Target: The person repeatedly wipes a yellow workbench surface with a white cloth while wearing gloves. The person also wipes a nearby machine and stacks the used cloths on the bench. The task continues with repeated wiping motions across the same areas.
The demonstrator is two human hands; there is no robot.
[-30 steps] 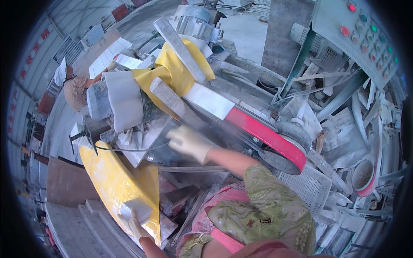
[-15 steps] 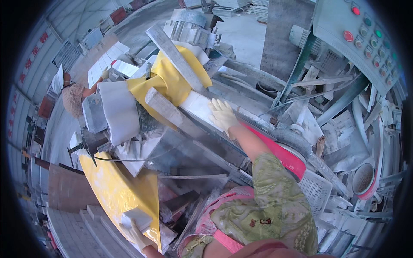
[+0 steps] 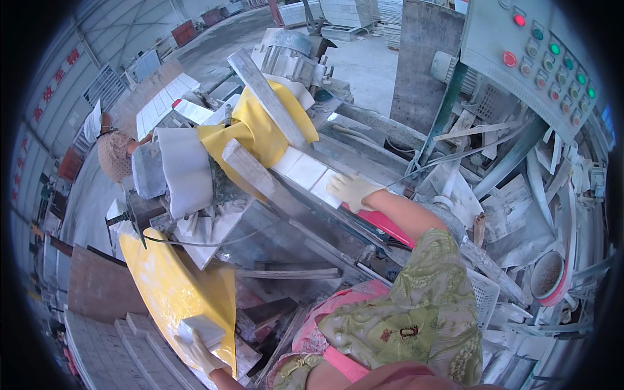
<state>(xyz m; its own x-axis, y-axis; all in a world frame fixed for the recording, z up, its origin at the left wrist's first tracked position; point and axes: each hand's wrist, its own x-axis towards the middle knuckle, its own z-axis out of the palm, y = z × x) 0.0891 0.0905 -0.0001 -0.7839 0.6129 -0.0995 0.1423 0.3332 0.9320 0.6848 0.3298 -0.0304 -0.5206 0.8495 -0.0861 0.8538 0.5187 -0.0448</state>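
My right hand (image 3: 355,193), in a pale glove, lies with fingers stretched out over the near end of a row of square white tiles (image 3: 305,171). The tiles sit edge to edge on a narrow machine bed with a red belt (image 3: 388,227) beside my forearm. Low on the left, my gloved left hand (image 3: 197,355) grips the edge of a light, blocky white tile piece (image 3: 202,329). Whether that is one thick piece or a small stack I cannot tell. It rests on a wet yellow sheet (image 3: 175,286). A yellow cloth (image 3: 250,123) covers the row's far end.
Worn bars (image 3: 257,169) cross the machine, and a motor (image 3: 286,52) stands beyond. A control panel (image 3: 533,65) with coloured buttons hangs at the upper right. Another person (image 3: 116,153) works at the far left. Stacked grey slabs (image 3: 110,344) lie lower left; scrap pieces (image 3: 513,201) clutter the right.
My right hand has drawn back toward me and to the right, and more white tiles now show beyond it. My left hand stays on the white piece. The view has shifted slightly.
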